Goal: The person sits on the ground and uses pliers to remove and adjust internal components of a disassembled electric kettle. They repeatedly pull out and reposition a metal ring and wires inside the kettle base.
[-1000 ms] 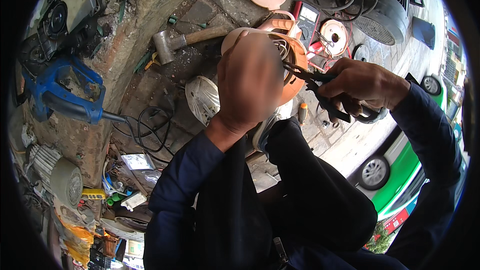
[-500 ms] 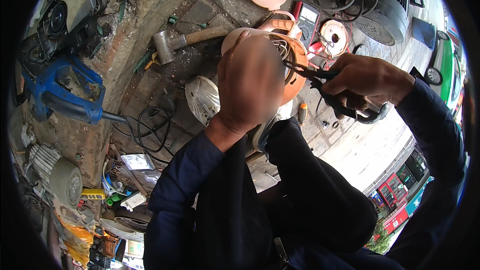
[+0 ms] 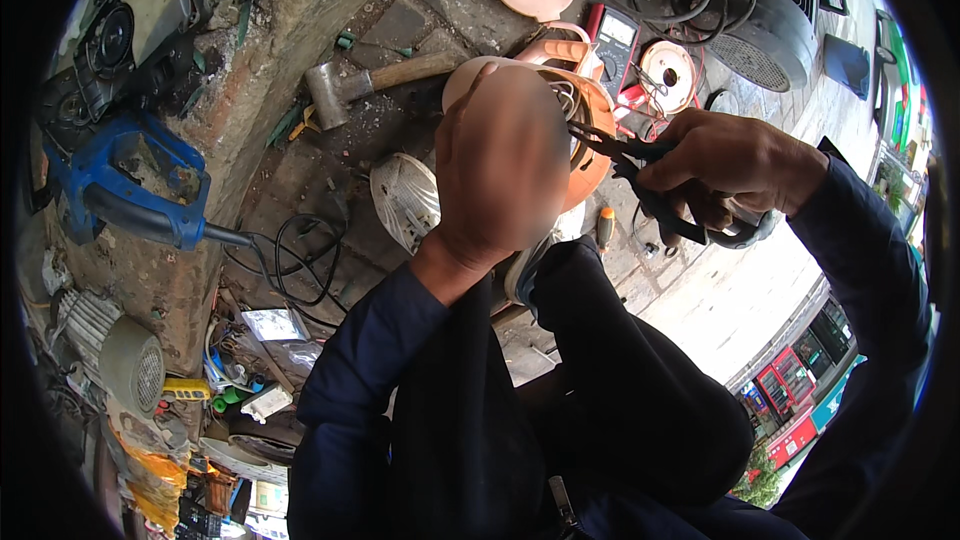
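Hands: left grips orange housing, right pliers inside

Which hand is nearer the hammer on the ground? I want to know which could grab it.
Left. The left hand, gripping the orange housing, sits just right of the hammer in view. The right hand, holding pliers, is farther right.

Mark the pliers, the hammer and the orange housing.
pliers (image 3: 640, 155): head view, on the pivot just ahead of the right hand.
hammer (image 3: 328, 95): head view, on the metal head.
orange housing (image 3: 585, 145): head view, on its right rim.
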Demonstrator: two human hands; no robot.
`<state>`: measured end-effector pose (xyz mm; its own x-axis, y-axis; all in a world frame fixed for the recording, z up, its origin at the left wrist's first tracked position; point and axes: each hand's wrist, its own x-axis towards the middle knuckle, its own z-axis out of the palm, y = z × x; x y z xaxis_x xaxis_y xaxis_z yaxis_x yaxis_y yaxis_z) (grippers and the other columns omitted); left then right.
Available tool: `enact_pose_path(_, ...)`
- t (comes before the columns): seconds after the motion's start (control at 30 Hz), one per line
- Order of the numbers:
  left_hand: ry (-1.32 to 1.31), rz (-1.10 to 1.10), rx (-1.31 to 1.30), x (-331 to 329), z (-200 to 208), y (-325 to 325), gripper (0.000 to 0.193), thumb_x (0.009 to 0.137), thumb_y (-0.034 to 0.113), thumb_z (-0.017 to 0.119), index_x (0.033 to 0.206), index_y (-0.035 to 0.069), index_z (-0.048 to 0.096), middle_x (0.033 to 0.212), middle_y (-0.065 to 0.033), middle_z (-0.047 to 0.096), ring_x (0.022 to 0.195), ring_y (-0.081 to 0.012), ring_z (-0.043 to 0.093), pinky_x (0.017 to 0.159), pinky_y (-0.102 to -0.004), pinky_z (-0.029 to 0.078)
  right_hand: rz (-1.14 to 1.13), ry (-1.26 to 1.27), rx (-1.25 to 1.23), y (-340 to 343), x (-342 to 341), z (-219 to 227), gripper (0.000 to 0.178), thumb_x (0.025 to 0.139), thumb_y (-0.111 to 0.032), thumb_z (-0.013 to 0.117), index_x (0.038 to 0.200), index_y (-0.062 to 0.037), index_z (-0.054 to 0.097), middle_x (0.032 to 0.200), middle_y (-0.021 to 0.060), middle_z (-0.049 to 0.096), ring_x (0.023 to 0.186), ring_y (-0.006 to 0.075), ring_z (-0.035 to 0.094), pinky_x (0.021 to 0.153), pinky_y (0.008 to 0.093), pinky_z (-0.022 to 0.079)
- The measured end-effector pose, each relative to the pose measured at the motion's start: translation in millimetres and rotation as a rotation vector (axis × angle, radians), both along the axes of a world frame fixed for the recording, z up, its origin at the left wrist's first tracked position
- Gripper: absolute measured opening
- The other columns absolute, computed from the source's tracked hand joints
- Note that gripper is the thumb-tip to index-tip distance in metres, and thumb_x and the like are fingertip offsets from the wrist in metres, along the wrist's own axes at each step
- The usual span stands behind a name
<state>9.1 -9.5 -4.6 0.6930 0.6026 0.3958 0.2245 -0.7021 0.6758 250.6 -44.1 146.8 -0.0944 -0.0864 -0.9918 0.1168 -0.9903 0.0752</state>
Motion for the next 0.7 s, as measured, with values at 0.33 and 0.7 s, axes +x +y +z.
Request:
enact_pose_path(0.33,0.007,0.002,0.014,1,-2,-1,0.044,0.079,0.009,0.086,0.121,0.003,0.075,0.15,-0.0187,0.063,0.145,-0.0454,0.057,0.118,-0.0561,0.047,-0.082,0.064,-0.023,-6,2,-4,0.033,0.113,-0.014,0.059,0.094,0.0088,0.074,0.082,0.021,0.08,0.043,0.0158,0.061,0.039,0.0295,0.043)
enact_pose_path(0.7,0.024,-0.001,0.004,0,1,0,0.044,0.078,0.009,0.086,0.121,0.003,0.075,0.15,-0.0188,0.063,0.145,-0.0457,0.057,0.118,-0.056,0.047,-0.207,0.117,-0.017,-12,2,-4,0.037,0.115,-0.016,0.055,0.097,0.0096,0.075,0.084,0.0221,0.08,0.044,0.0166,0.06,0.041,0.0299,0.042)
